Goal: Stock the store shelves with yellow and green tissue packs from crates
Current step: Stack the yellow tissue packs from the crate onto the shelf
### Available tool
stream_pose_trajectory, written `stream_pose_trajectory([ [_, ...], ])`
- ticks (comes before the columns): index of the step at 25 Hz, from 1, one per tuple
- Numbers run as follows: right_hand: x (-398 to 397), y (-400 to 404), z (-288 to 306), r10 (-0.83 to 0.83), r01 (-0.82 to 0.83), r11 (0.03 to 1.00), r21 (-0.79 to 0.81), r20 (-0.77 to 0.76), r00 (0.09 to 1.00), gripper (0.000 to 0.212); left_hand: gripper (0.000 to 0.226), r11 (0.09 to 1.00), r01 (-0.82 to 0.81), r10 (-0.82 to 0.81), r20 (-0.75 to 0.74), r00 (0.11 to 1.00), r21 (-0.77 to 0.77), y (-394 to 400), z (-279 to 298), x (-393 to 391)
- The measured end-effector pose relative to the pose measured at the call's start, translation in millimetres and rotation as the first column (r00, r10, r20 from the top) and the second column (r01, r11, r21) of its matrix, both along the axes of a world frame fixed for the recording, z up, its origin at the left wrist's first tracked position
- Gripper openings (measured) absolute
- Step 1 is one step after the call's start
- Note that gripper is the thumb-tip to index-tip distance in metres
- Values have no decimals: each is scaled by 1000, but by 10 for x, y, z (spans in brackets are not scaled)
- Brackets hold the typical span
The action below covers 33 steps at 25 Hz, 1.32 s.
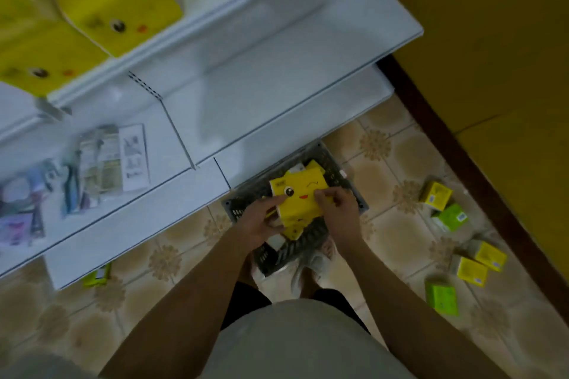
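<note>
The fingers of the left hand (pixel 261 220) curl round the left side of a yellow tissue pack (pixel 300 203) with a winking face on it. The fingers of the right hand (pixel 334 204) pinch its right side. So both hands are holding the same pack, just above the dark crate (pixel 246 208) on the floor. Another yellow pack seems to sit under it, but it is hard to tell if the hands hold that one too. A little more yellow shows at the far end of the crate.

The crate stands at the foot of the white shelves (pixel 277 77), near their right end. The job looks partly done. Big yellow packs (pixel 101 0) already sit on the top shelf at the left. The middle shelf to the right is still bare. Other goods (pixel 101 160) lie on the low shelf at the left.

A lot looks left to do. Yellow and green packs (pixel 462 243) lie about on the tiled floor by the right wall. One more pack (pixel 97 277) peeks out under the bottom shelf edge. The held pack has yet to go up.
</note>
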State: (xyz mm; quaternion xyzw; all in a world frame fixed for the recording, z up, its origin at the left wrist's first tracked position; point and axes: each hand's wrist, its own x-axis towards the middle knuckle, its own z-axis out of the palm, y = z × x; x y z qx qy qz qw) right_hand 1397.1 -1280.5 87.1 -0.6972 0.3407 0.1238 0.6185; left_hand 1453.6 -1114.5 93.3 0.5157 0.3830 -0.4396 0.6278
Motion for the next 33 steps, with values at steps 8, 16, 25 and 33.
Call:
stream_pose_trajectory([
  [8, 427, 55, 1289, -48, 73, 995, -62, 332, 942, 26, 30, 993, 52, -16, 309, 951, -109, 164, 1253, 433],
  [16, 1297, 322, 2312, -81, -50, 970, 237, 513, 854, 32, 24, 998, -56, 50, 684, 727, -14, 380, 2395, 907],
  [25, 2291, 1044, 3079, -81, -6, 984, 178, 477, 875, 38, 62, 236, -596, -915, 383, 130, 767, 1070, 3031, 1547],
  [33, 2604, 1498, 3108, -61, 0, 990, 144, 418, 906, 45, 77, 75, -489, -968, 181, 173, 869, 1392, 2827, 1908],
])
